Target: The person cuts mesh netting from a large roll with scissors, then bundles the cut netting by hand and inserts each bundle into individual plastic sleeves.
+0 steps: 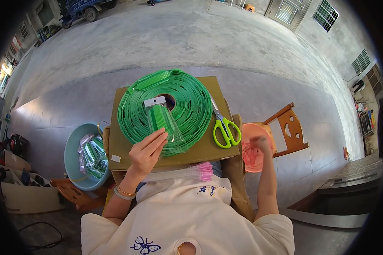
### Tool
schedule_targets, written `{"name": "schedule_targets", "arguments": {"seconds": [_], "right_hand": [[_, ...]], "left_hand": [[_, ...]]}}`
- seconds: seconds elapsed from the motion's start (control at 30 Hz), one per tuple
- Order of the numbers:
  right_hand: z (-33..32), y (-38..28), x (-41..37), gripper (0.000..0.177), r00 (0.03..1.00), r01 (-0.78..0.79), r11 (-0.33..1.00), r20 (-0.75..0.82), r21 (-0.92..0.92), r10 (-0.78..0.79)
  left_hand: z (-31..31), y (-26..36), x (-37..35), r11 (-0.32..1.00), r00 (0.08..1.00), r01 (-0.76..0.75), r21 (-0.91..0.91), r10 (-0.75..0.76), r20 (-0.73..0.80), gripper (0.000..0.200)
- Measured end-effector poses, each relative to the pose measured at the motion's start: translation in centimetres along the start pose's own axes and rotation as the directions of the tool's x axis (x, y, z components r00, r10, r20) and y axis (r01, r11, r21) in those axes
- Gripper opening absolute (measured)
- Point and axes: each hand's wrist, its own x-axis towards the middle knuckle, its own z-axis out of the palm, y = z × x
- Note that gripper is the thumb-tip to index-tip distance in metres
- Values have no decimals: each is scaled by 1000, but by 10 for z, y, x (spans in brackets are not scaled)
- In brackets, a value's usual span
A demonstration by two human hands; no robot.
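My left hand (148,154) pinches the lower part of a clear plastic bag (164,123) with a green dotted piece inside and a white header at its top. The bag lies over a large coil of green plastic strip (191,97), partly covering the coil's core. My right hand (261,144) is over a pink basin (252,166) that holds small pinkish-red pieces; motion smears its fingers. Lime-handled scissors (227,132) lie beside the coil, blades pointing away from me. Across my lap is a bundle of clear strips with pink ends (200,171).
The coil rests on a cardboard box (208,152). To the left, a blue basin (69,158) holds several packaged green pieces. A wooden chair (290,129) with a cut-out smiling face stands behind the pink basin. Farther off, a blue vehicle (81,12) is parked on the concrete.
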Motion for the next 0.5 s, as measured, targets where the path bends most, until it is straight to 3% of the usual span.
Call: {"name": "schedule_targets", "arguments": {"seconds": [0.03, 0.07, 0.13, 0.17, 0.23, 0.3, 0.4, 0.5], "right_hand": [[-7, 16, 0, 24, 990, 130, 943, -6, -307, -138], [-11, 33, -4, 25, 964, 228, 784, 23, -577, -263], [-14, 52, -12, 28, 882, 308, 244, 180, -920, -435], [-19, 37, -8, 28, 890, 280, 426, 66, -860, -451], [-12, -21, -3, 31, 939, 130, 491, -52, -861, -339], [24, -104, -23, 30, 960, 37, 678, -163, -734, -229], [45, -170, -44, 28, 967, 219, 925, -54, -311, -247], [69, -203, -62, 28, 962, 273, 958, 0, 91, -274]], "left_hand": [[2, 0, 2, 1000, 1000, -3, 1, 3, -10, 24], [0, -1, 2, 1000, 1000, -7, 3, 7, -10, 24], [0, -2, 3, 1000, 1000, -1, 23, 1, -7, 24], [-1, -1, 1, 1000, 1000, 9, 30, -9, 17, 24], [2, 0, 2, 1000, 1000, 4, 22, -5, 23, 23], [1, 1, 0, 1000, 1000, -1, 6, 1, 15, 23], [-1, 0, 1, 1000, 1000, 5, 10, -5, 13, 23], [-2, 1, 1, 1000, 1000, 16, 12, -16, 17, 23]]}}
